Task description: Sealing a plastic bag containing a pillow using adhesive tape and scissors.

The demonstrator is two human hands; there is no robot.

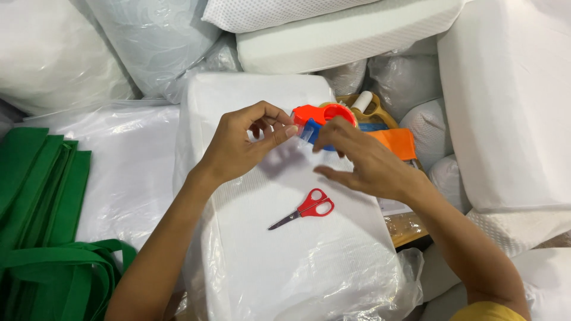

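Left hand point(235, 145) pinching clear tape end point(304, 132); right hand point(363, 160) gripping orange tape dispenser point(324, 116), both above plastic-bagged white pillow point(285, 238); red scissors point(304, 209) lying on it.

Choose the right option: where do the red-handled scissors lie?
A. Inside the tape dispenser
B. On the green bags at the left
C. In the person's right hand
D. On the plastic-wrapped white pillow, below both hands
D: the scissors lie closed on the plastic-wrapped white pillow, untouched, below the left hand and right hand.

Red-handled scissors point(303, 209), green bags point(41, 208), orange, perhaps blue-edged, tape dispenser point(324, 116), white pillow point(285, 238)
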